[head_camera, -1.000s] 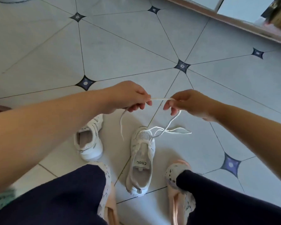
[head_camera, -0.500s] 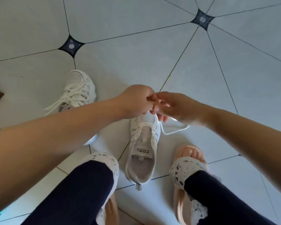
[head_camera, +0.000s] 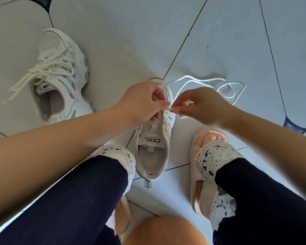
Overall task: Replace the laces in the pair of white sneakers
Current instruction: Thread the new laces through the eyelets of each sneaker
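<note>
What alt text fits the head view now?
The left hand and right hand pinch a white lace over the front of an unlaced sneaker on the tiled floor. Its slack loops beyond the toe; a laced sneaker lies left.

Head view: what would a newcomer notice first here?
The left hand and right hand meet at centre over the middle sneaker, pinching a lace whose slack loops across the tiles beyond. At upper left lies the laced sneaker.
</note>
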Motion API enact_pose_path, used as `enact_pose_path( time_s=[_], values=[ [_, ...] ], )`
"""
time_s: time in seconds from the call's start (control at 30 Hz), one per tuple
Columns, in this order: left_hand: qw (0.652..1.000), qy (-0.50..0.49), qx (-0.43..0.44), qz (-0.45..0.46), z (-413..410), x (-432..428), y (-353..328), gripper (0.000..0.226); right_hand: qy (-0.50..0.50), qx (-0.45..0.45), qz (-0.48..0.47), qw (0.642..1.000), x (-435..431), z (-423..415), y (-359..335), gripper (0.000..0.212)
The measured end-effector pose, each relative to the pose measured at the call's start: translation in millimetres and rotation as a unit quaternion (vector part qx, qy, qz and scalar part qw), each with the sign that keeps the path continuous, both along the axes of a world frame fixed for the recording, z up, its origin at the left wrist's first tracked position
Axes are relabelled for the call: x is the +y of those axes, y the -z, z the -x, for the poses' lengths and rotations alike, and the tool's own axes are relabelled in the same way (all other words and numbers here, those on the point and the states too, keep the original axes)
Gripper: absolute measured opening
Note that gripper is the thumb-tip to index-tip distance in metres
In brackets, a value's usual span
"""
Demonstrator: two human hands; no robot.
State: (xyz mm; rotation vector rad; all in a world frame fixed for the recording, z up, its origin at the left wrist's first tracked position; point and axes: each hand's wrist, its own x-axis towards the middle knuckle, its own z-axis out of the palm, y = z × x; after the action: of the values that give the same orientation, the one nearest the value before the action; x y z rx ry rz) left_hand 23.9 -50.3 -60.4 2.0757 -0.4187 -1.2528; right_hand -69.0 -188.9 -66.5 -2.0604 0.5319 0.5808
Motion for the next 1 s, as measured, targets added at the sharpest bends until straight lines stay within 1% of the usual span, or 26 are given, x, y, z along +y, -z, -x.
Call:
enact_pose_path(
  time_s=[0.1,0.2,0.27,0.33,0.4,0.57,0.67,0.8,0.9,1.0],
  values=[
    [0.999,0.006,0.019,-0.039,2.9,6.2,3.2,0.012,0.059,0.012,-0.018,0.998,-5.7,9.5,7.2,0.004],
    [0.997,0.029,0.031,-0.069,5.0,2.0,5.3,0.013,0.086,0.022,-0.037,0.995,-6.5,16.0,13.4,0.003],
    [0.996,-0.003,0.054,-0.074,7.4,-0.8,8.8,0.020,0.087,0.018,-0.039,0.995,-3.6,16.8,15.6,0.002],
    [0.993,-0.063,0.077,-0.063,11.7,0.0,11.1,0.023,0.089,0.013,-0.037,0.995,-0.1,18.0,17.9,0.003],
    [0.989,-0.110,0.086,-0.050,16.1,2.7,13.5,0.025,0.095,0.004,-0.031,0.995,2.9,19.3,19.5,0.004],
    [0.976,-0.187,0.109,-0.031,23.3,6.2,18.5,0.026,0.109,-0.015,-0.020,0.994,8.6,16.5,20.4,0.002],
    [0.970,-0.212,0.112,-0.025,26.9,7.1,19.8,0.027,0.104,-0.018,-0.002,0.994,13.2,14.9,21.7,0.006],
    [0.969,-0.221,0.113,-0.019,29.3,8.2,19.5,0.029,0.102,-0.016,0.018,0.995,16.9,13.4,22.9,0.008],
    [0.959,-0.249,0.139,-0.008,29.0,7.4,17.8,0.026,0.077,-0.022,0.046,0.996,17.6,10.8,22.2,0.006],
    [0.956,-0.257,0.142,-0.003,29.7,6.9,16.9,0.024,0.057,-0.032,0.071,0.995,17.5,8.2,21.1,0.009]
  ],
)
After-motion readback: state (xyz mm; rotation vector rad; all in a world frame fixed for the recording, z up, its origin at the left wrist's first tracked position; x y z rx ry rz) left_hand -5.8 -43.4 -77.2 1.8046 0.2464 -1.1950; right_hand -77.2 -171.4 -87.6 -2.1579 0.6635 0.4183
